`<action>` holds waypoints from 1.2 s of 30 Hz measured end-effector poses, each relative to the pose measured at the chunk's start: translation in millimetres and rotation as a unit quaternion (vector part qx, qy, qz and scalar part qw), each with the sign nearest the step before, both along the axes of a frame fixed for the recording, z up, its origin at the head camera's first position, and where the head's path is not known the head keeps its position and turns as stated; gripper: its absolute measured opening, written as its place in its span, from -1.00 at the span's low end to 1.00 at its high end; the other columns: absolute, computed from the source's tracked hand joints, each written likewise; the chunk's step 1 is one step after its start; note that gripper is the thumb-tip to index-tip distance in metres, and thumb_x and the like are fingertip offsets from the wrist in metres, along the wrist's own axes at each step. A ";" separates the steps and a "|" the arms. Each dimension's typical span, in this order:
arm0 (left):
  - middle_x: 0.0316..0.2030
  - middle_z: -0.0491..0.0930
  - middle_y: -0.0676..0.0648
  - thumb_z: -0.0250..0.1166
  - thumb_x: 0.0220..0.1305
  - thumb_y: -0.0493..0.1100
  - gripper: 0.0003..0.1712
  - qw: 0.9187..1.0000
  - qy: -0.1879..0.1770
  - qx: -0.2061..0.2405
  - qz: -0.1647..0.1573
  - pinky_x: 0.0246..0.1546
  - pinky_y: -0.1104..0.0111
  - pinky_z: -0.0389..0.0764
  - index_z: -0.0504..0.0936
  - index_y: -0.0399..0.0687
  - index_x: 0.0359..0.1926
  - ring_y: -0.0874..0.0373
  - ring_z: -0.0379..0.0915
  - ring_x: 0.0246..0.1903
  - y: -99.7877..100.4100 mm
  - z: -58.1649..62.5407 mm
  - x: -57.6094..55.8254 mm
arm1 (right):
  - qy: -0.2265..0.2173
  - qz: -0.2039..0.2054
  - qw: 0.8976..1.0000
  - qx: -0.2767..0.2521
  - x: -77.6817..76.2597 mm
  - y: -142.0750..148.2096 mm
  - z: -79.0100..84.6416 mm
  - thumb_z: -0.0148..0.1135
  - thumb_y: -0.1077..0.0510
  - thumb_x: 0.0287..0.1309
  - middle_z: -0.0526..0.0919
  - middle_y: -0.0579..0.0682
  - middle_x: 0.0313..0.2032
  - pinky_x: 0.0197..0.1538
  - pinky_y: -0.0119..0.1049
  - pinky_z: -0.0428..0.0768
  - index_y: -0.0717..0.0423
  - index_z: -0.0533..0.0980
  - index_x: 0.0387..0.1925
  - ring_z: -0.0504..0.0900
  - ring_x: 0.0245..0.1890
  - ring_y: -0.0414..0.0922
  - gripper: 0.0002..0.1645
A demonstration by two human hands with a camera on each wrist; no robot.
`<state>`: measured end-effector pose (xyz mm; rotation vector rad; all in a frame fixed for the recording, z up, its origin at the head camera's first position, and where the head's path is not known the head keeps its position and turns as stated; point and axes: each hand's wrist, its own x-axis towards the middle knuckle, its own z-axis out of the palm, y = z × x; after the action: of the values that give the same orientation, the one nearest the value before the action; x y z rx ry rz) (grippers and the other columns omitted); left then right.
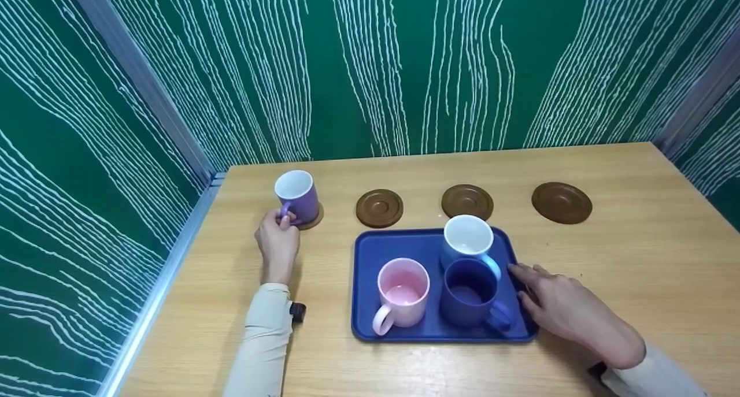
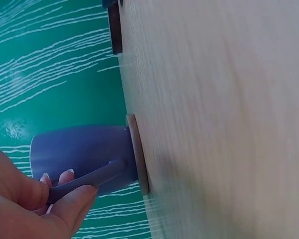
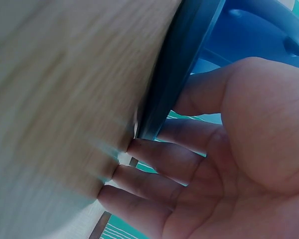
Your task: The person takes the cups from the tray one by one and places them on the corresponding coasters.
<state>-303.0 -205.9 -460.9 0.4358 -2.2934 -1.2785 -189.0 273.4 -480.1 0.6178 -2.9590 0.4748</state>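
With thumb and fingers, my left hand [image 1: 278, 239] pinches the handle of a purple mug [image 1: 304, 205], white inside. The mug stands upright on a wooden coaster [image 2: 137, 155], seen beneath it in the left wrist view. My right hand [image 1: 568, 304] rests against the right edge of a blue tray [image 1: 370, 244]. Its thumb and forefinger touch the tray's rim, while the other fingertips [image 3: 120, 172] reach the tabletop. On the tray stand a pink mug [image 1: 417, 307], a dark blue mug [image 1: 462, 313] and a light blue mug [image 1: 451, 252], partly hidden behind the dark blue one.
Behind the tray lie three brown coasters in a row: a left one [image 1: 379, 208], a middle one [image 1: 462, 197] and a right one [image 1: 562, 203]. The wooden table [image 1: 324, 362] meets a green wall [image 1: 358, 67] with white lines at the back.
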 end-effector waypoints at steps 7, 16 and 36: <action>-0.18 0.69 -0.20 0.18 0.23 -0.38 -0.81 1.000 -0.019 0.000 0.000 0.08 0.07 0.55 0.67 -0.22 -0.16 -0.12 0.60 -0.07 1.6 2.6 2.0 | -0.015 -0.004 1.000 0.006 0.2 0.8 1.5 0.28 0.14 0.34 0.56 0.45 0.23 0.09 0.36 0.57 0.31 0.48 0.35 0.59 0.17 0.42 -0.39; -0.02 0.69 -0.23 0.21 0.23 -0.23 -0.59 1.000 -0.021 0.003 0.016 0.13 0.06 0.54 0.62 -0.26 0.10 -0.12 0.59 0.02 -1.0 13.8 8.9 | 0.025 0.012 1.000 -0.009 1.3 2.8 -3.0 0.31 0.21 0.26 0.60 0.45 0.18 0.02 0.33 0.62 0.35 0.52 0.28 0.63 0.12 0.41 -0.42; 0.26 0.58 -0.17 0.17 0.40 -0.21 -0.42 0.999 0.030 -0.014 -0.025 0.46 -0.08 0.26 0.41 -0.13 0.42 -0.11 0.38 0.37 31.8 97.0 64.1 | 0.005 0.007 1.000 -0.010 -1.0 0.4 -1.1 0.28 0.18 0.30 0.56 0.48 0.20 0.06 0.36 0.59 0.35 0.49 0.31 0.59 0.16 0.44 -0.41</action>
<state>-238.9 -174.1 -364.0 0.3284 -2.2823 -1.2657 -190.0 273.8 -481.2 0.6370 -2.9385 0.4993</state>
